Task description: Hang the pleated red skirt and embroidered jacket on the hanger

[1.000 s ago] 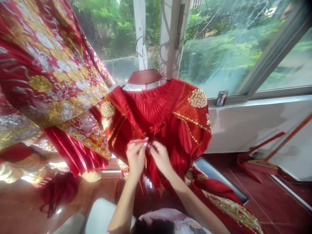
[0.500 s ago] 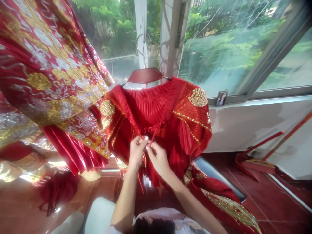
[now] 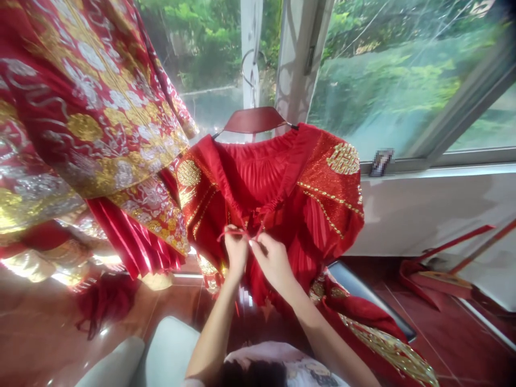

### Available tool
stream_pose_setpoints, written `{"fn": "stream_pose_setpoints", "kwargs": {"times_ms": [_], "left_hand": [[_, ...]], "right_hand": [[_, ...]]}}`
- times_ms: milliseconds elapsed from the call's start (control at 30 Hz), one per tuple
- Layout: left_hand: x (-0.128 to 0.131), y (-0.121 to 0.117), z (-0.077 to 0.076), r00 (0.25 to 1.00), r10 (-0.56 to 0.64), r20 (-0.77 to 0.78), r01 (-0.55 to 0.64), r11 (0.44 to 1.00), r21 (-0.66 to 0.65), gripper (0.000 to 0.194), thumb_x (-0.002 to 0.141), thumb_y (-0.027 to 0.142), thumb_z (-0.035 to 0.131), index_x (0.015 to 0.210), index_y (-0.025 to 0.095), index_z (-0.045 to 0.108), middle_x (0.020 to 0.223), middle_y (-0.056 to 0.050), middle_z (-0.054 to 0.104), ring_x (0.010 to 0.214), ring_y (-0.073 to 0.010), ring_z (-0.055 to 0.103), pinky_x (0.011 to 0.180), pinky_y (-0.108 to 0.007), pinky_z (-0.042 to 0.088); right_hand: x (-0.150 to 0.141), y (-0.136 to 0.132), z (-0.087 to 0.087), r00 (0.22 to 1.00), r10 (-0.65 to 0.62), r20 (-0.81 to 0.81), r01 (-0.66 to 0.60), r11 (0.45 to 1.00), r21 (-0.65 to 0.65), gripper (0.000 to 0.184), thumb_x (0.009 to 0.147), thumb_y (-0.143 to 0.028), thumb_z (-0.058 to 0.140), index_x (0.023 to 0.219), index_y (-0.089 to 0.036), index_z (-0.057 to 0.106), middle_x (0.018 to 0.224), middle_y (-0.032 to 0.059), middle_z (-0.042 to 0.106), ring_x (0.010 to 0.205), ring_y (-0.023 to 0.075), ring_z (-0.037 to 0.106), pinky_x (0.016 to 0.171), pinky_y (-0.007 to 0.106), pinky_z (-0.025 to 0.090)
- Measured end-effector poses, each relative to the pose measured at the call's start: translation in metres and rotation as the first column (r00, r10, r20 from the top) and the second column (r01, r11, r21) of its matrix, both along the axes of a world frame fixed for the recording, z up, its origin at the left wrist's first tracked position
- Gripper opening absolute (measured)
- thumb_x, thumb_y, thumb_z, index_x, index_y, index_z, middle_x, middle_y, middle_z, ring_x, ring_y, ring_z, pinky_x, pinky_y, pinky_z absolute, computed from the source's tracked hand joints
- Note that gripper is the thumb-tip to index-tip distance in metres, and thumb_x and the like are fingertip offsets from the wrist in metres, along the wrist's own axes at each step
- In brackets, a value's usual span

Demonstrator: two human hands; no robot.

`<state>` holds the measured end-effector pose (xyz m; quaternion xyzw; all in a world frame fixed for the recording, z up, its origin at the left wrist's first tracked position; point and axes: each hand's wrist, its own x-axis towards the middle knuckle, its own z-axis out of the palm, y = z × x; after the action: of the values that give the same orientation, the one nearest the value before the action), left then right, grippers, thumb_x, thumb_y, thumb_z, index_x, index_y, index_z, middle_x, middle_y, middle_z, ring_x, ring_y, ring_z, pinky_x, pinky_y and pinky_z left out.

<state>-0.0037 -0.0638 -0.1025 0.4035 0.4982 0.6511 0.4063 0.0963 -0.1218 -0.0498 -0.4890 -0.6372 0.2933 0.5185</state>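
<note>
A red pleated skirt (image 3: 274,177) with gold embroidery hangs by its gathered waistband from a brown-red hanger (image 3: 255,120). Two thin red drawstring ends come out at the front of the waistband. My left hand (image 3: 237,248) is closed, pinching a drawstring (image 3: 233,231) that runs sideways across its fingertips. Close beside it, my right hand (image 3: 273,260) pinches the other string below the waistband. The strings cross between the hands; whether they are knotted I cannot make out.
At left hangs a red garment (image 3: 113,107) with silver and gold embroidery. Windows (image 3: 387,80) stand behind, with a small blurred object (image 3: 381,162) on the sill. A red-handled tool (image 3: 439,279) lies at right. Below is a pale seat (image 3: 171,349) above red floor tiles.
My left hand has drawn its string out to the left, so it now lies across the fingers. My right hand stays close by. The whole view has shifted slightly.
</note>
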Motion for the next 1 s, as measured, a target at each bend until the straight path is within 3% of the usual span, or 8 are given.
{"fn": "stream_pose_setpoints", "kwargs": {"times_ms": [167, 267, 333, 500, 600, 700, 833, 1000], "left_hand": [[-0.030, 0.003, -0.044, 0.970, -0.217, -0.112, 0.184, 0.951, -0.250, 0.019, 0.071, 0.028, 0.063, 0.083, 0.016, 0.054, 0.073, -0.001, 0.060, 0.064, -0.0137, 0.059, 0.060, -0.026, 0.049], [-0.054, -0.009, -0.072, 0.958, -0.231, -0.170, 0.174, 0.939, -0.295, 0.028, 0.065, 0.034, 0.073, 0.078, 0.016, 0.055, 0.064, -0.001, 0.059, 0.059, -0.0165, 0.059, 0.058, -0.031, 0.050], [-0.065, -0.016, -0.073, 0.954, -0.196, -0.227, 0.130, 0.953, -0.274, 0.031, 0.062, 0.033, 0.077, 0.077, 0.017, 0.055, 0.068, -0.002, 0.061, 0.067, -0.0191, 0.062, 0.068, -0.033, 0.052], [-0.047, -0.029, -0.004, 0.895, -0.182, -0.407, 0.233, 0.969, 0.079, 0.039, 0.088, 0.043, 0.055, 0.118, 0.018, 0.055, 0.124, -0.012, 0.059, 0.117, -0.0221, 0.056, 0.104, -0.037, 0.041], [-0.025, -0.031, 0.042, 0.806, -0.417, -0.421, 0.506, 0.854, 0.123, 0.036, 0.095, 0.045, 0.043, 0.105, 0.017, 0.062, 0.097, -0.007, 0.067, 0.086, -0.0160, 0.062, 0.083, -0.030, 0.050], [-0.026, -0.027, 0.072, 0.779, -0.453, -0.434, 0.525, 0.850, 0.054, 0.036, 0.087, 0.047, 0.058, 0.073, 0.015, 0.063, 0.062, 0.000, 0.058, 0.055, -0.0096, 0.049, 0.054, -0.021, 0.041], [-0.065, -0.017, 0.119, 0.781, -0.214, -0.586, 0.387, 0.903, 0.186, 0.028, 0.075, 0.037, 0.072, 0.059, 0.014, 0.064, 0.054, 0.001, 0.059, 0.049, -0.0080, 0.047, 0.047, -0.020, 0.035], [-0.117, -0.003, 0.197, 0.707, 0.278, -0.651, 0.182, 0.817, 0.547, 0.014, 0.072, 0.028, 0.074, 0.064, 0.017, 0.070, 0.053, 0.003, 0.061, 0.048, -0.0080, 0.048, 0.046, -0.021, 0.033]], "right_hand": [[0.010, -0.001, 0.006, 0.998, 0.032, 0.058, -0.032, 0.999, 0.004, 0.027, 0.088, -0.037, 0.047, 0.068, -0.019, 0.048, 0.060, -0.0001, 0.052, 0.054, 0.0119, 0.048, 0.057, 0.024, 0.037], [0.020, 0.000, 0.009, 0.998, 0.029, 0.052, -0.029, 1.000, -0.003, 0.031, 0.088, -0.040, 0.047, 0.065, -0.019, 0.045, 0.057, -0.0016, 0.047, 0.052, 0.0105, 0.042, 0.053, 0.023, 0.034], [0.022, 0.001, 0.010, 0.999, 0.023, 0.042, -0.023, 1.000, 0.002, 0.032, 0.088, -0.040, 0.047, 0.065, -0.019, 0.044, 0.056, -0.0023, 0.044, 0.051, 0.0099, 0.039, 0.052, 0.023, 0.033], [0.013, 0.005, 0.009, 0.998, 0.067, -0.003, -0.067, 0.998, -0.005, 0.028, 0.087, -0.037, 0.049, 0.066, -0.018, 0.048, 0.057, -0.0019, 0.049, 0.053, 0.0102, 0.044, 0.053, 0.022, 0.036], [0.010, 0.007, 0.011, 0.996, 0.082, 0.022, -0.083, 0.996, 0.019, 0.025, 0.087, -0.033, 0.049, 0.069, -0.017, 0.054, 0.059, -0.0005, 0.054, 0.054, 0.0109, 0.048, 0.055, 0.023, 0.039], [0.023, 0.007, 0.027, 0.988, 0.082, 0.128, -0.087, 0.996, 0.031, 0.025, 0.089, -0.031, 0.049, 0.075, -0.015, 0.063, 0.062, 0.0015, 0.060, 0.050, 0.0108, 0.049, 0.050, 0.023, 0.039], [0.063, 0.006, 0.073, 0.957, 0.047, 0.287, -0.099, 0.981, 0.170, 0.028, 0.087, -0.032, 0.057, 0.104, -0.016, 0.072, 0.075, 0.0038, 0.072, 0.050, 0.0107, 0.055, 0.055, 0.025, 0.047], [0.131, 0.015, 0.129, 0.914, -0.130, 0.383, -0.026, 0.926, 0.377, 0.020, 0.081, -0.035, 0.063, 0.081, -0.020, 0.077, 0.075, 0.0032, 0.073, 0.059, 0.0128, 0.061, 0.057, 0.024, 0.046]]}}
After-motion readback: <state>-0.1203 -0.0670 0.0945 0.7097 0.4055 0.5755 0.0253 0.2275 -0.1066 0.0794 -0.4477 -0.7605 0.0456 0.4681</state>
